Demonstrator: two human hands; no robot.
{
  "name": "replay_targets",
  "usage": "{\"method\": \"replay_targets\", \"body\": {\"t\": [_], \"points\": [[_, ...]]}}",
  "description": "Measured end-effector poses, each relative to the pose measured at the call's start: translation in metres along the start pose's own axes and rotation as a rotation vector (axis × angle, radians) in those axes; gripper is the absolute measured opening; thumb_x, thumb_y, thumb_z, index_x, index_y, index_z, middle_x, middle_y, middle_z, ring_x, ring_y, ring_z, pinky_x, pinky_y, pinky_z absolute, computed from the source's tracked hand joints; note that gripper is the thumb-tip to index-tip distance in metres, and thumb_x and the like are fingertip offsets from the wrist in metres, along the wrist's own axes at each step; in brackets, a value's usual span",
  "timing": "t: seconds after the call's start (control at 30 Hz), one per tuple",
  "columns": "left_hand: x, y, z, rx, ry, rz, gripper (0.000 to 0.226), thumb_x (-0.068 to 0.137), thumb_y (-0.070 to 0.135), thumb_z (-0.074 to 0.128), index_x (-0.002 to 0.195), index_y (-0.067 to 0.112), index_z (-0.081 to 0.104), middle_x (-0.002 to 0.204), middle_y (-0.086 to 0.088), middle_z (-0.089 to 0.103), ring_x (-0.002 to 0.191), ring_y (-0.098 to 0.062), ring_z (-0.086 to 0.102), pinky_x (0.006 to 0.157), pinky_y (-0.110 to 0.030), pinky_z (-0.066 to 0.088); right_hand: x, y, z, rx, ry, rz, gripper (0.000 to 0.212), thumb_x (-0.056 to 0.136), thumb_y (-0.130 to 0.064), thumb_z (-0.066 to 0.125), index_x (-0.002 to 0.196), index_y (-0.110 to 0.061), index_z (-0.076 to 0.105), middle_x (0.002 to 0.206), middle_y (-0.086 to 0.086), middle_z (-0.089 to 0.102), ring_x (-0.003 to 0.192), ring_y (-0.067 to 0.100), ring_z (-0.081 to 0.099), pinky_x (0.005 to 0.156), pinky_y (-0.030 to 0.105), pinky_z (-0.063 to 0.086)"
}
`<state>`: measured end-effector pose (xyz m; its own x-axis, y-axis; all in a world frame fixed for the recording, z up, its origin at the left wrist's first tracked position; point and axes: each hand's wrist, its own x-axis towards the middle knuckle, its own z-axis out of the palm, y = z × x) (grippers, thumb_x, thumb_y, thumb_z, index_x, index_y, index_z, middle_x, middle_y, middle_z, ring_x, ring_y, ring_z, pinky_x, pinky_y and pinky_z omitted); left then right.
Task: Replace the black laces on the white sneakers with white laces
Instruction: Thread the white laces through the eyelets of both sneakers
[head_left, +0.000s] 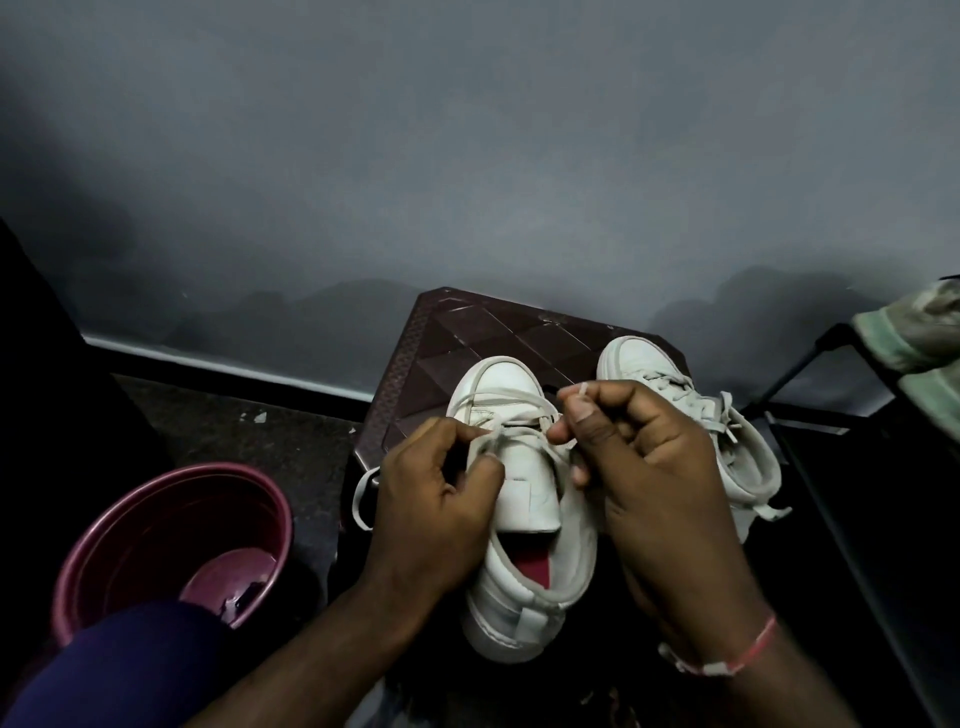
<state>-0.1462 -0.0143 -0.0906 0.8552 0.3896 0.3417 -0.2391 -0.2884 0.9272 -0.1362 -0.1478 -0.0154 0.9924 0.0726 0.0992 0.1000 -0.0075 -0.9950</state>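
On a brown stool, over the nearer white sneaker, a white lace is pinched in the grips of left hand and right hand

Cannot see the left eyelet row of the near sneaker, covered by the left hand. Cannot see its right eyelet row either, nor the near flank of the far sneaker, both behind the right hand. Cannot follow the white lace inside the curled fingers of either hand, nor tell which eyelet takes it. Cut off by the right edge: a pale green cloth and the dark frame beneath. Cut off at the near edge: both forearms and some dark blue fabric, overlapping the near rim of the maroon tub. Too dim to identify the small dark bits in the tub's bottom. Cannot see the stool below its top.
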Motion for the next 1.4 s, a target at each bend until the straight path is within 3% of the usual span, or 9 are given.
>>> {"method": "replay_targets", "body": {"t": [0.07,0.2,0.33,0.4,0.5,0.67,1.0,1.2,1.4], "points": [[0.001,-0.002,-0.002,-0.046,0.018,-0.027,0.024,0.077,0.034,0.054,0.074,0.015,0.068,0.066,0.002,0.065,0.062,-0.014,0.059,0.056,-0.035,0.048,0.004,0.0,-0.001,-0.116,0.001,-0.051,0.007,0.09,-0.011,0.065,0.088,-0.013,0.072,0.075,-0.002,0.072,0.063,0.002,0.061,0.061,0.015,0.048],[0.0,0.002,-0.002,-0.167,0.007,-0.123,0.021,0.079,0.02,0.051,0.073,0.011,0.069,0.067,-0.003,0.068,0.063,-0.009,0.059,0.055,-0.025,0.047,0.011,0.004,0.005,-0.836,-0.054,-0.271,0.015,0.087,-0.014,0.066,0.095,-0.021,0.076,0.091,-0.004,0.068,0.085,0.013,0.064,0.079,0.032,0.051],[0.0,0.002,-0.002,-0.252,0.016,-0.19,0.025,0.079,0.012,0.046,0.075,0.009,0.07,0.072,-0.009,0.071,0.068,-0.018,0.064,0.059,-0.027,0.051,0.01,0.006,0.021,-1.214,-0.179,-0.254,0.032,0.084,-0.014,0.058,0.11,-0.03,0.068,0.102,-0.009,0.06,0.105,0.018,0.049,0.082,0.034,0.031],[0.0,0.002,-0.003,-0.296,0.014,-0.217,0.025,0.077,0.012,0.046,0.076,0.006,0.07,0.073,-0.014,0.071,0.069,-0.021,0.064,0.059,-0.028,0.051,0.012,0.006,0.023,-1.154,-0.169,-0.214,0.036,0.086,-0.013,0.058,0.115,-0.033,0.061,0.101,-0.011,0.063,0.107,0.015,0.047,0.085,0.036,0.029],[0.003,0.002,-0.004,-0.381,0.005,-0.27,0.027,0.072,0.01,0.046,0.077,0.0,0.071,0.074,-0.017,0.071,0.07,-0.023,0.067,0.059,-0.025,0.053,0.015,0.007,0.02,-0.996,-0.137,-0.181,0.028,0.086,-0.013,0.06,0.104,-0.032,0.054,0.089,-0.009,0.064,0.098,0.016,0.053,0.091,0.041,0.04],[0.005,0.001,-0.002,-0.442,0.043,-0.321,0.03,0.067,0.012,0.046,0.075,-0.005,0.069,0.072,-0.017,0.071,0.067,-0.019,0.066,0.058,-0.02,0.051,0.015,0.01,0.02,-0.884,-0.121,-0.203,0.03,0.082,-0.008,0.062,0.093,-0.03,0.044,0.079,-0.008,0.058,0.086,0.019,0.056,0.083,0.044,0.047],[0.003,0.003,0.0,-0.452,0.069,-0.335,0.03,0.067,0.011,0.046,0.076,-0.007,0.068,0.073,-0.024,0.069,0.065,-0.023,0.065,0.056,-0.024,0.053,0.018,0.018,0.015,-0.735,-0.159,-0.233,0.028,0.08,-0.006,0.065,0.087,-0.028,0.049,0.076,-0.011,0.059,0.076,0.007,0.058,0.074,0.04,0.051],[0.004,-0.003,0.0,-0.364,0.1,-0.314,0.028,0.069,0.013,0.048,0.074,0.001,0.072,0.076,-0.021,0.071,0.077,-0.038,0.067,0.068,-0.041,0.054,0.019,0.022,0.013,-0.673,-0.163,-0.234,0.027,0.081,-0.007,0.066,0.086,-0.027,0.049,0.078,-0.01,0.06,0.078,0.008,0.06,0.074,0.042,0.053],[0.002,0.0,-0.002,-0.326,0.084,-0.278,0.026,0.071,0.014,0.049,0.076,0.004,0.073,0.073,-0.016,0.072,0.074,-0.033,0.068,0.064,-0.037,0.054,0.022,0.026,0.014,-0.586,-0.147,-0.214,0.026,0.079,-0.004,0.065,0.084,-0.024,0.05,0.076,-0.009,0.062,0.075,0.008,0.061,0.073,0.043,0.052]]}}
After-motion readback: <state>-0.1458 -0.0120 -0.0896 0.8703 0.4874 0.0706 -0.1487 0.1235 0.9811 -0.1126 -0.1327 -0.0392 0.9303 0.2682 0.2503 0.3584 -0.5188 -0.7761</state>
